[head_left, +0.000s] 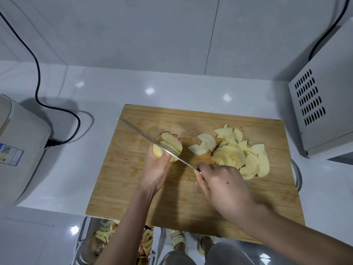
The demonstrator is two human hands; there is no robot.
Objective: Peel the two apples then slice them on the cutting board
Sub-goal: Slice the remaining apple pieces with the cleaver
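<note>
A peeled apple piece (169, 145), partly cut into slices, is gripped by my left hand (157, 169) just above the wooden cutting board (133, 188). My right hand (219, 182) holds the handle of a long knife (152, 142); its blade runs up and to the left across the held apple. A heap of pale apple slices (242, 153) lies on the right half of the board, with two loose slices (202, 145) between the heap and the held piece.
A white appliance (21, 150) with a black cord (38, 77) stands at the left. A grey vented appliance (322, 104) stands at the right. Below the counter edge, a metal bin (99, 240) holds apple peels.
</note>
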